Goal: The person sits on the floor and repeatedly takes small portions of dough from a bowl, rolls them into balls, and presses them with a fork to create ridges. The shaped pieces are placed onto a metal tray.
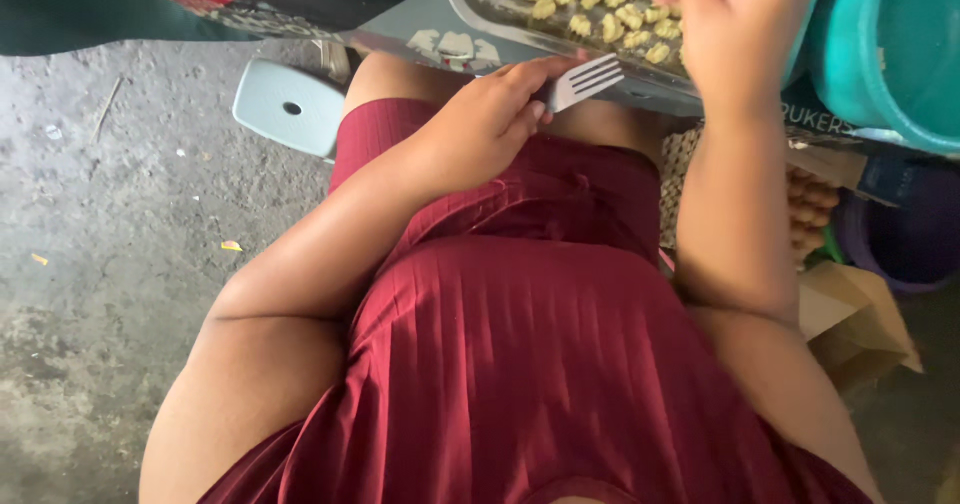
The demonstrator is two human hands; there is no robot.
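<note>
My left hand point(485, 119) rests on my lap and grips a white plastic fork point(585, 81), its tines pointing right toward the tray. A metal tray point(475, 9) at the top holds several small ridged pale dough pieces point(600, 9). My right hand point(730, 24) is raised over the tray's right part, fingers curled together; whether a piece sits in them is hidden. I sit in a dark red ribbed dress point(540, 354).
A pale blue plastic stool point(290, 109) stands on the concrete floor point(110, 224) at left. Teal plastic tubs point(900, 44) sit at the top right, a purple container point(905, 239) and a cardboard box point(855, 319) at right.
</note>
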